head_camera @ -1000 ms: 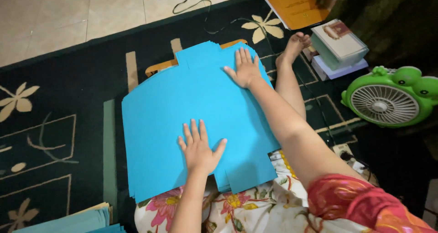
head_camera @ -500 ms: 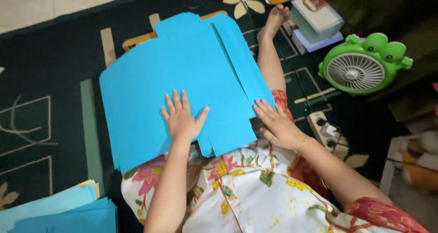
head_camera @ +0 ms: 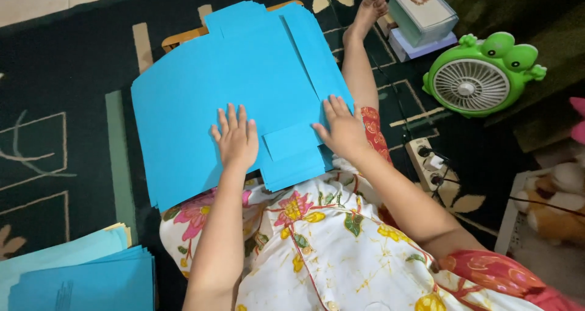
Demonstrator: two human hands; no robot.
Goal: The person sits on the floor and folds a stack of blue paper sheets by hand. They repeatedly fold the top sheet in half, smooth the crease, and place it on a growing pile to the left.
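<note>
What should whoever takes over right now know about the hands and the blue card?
Left hand: flat, palm down on the blue card sheet, holding nothing.
Right hand: flat on the folded right flap, pressing beside the crease.
Sheet lies across the lap over a wooden board on the dark rug.
Done: right flap folded over; small bottom tab folded in.
Left: the other edges look unfolded.
More blue sheets stacked at lower left.

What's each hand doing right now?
Left hand: open, flat on the blue card sheet.
Right hand: open, pressing the sheet's folded right flap.
</note>
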